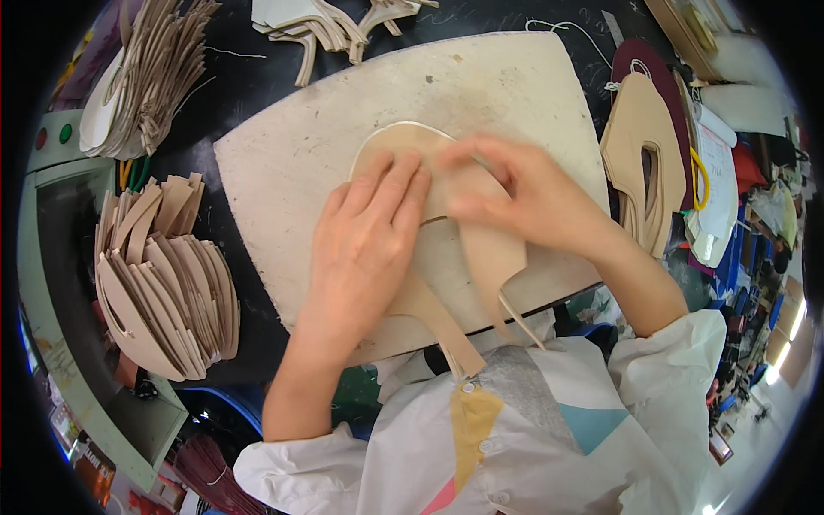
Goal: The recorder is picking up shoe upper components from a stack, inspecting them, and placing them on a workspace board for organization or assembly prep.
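A tan leather-like cut piece (493,253), curved with two long legs, lies on the pale board (283,184) in front of me. A thin white line runs along its rounded far edge. My left hand (362,240) rests flat on its left part, fingers stretched forward and close together. One narrow leg passes out from under that hand toward my shirt. My right hand (524,189) is over the right part, fingers and thumb curved and smeared by motion. Whether it grips the piece cannot be made out.
Stacked tan pieces (172,292) stand left of the board, with a tied bundle (150,81) behind them. More cut pieces (330,30) lie beyond the board. At right are a tan stack (645,163), a maroon piece (648,64) and a yellow loop (699,180).
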Demonstrator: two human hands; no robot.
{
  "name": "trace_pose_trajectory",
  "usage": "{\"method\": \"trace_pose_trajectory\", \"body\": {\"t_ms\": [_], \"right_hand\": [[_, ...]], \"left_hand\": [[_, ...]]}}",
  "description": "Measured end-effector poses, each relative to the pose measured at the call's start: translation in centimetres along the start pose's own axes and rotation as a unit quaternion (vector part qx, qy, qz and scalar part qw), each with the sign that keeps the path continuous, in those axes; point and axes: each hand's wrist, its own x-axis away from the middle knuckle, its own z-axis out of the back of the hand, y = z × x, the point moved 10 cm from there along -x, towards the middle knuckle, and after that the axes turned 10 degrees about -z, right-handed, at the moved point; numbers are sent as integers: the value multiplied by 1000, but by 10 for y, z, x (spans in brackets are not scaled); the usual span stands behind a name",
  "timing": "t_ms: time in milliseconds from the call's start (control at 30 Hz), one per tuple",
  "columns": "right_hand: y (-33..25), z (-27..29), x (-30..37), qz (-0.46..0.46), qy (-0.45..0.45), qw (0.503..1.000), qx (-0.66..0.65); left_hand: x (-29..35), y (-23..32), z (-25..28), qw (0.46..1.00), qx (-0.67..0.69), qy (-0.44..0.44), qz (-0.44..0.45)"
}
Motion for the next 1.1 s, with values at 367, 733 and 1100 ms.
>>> {"method": "trace_pose_trajectory", "body": {"t_ms": [367,733,1100], "right_hand": [[57,7,80,-384,13,913,-138],[35,21,55,-203,21,972,114],[-8,71,42,-101,153,943,279]], "left_hand": [[1,2,-6,998,21,-53,7],[-5,-1,-15,984,157,-77,-13],[54,6,12,991,9,47,128]]}}
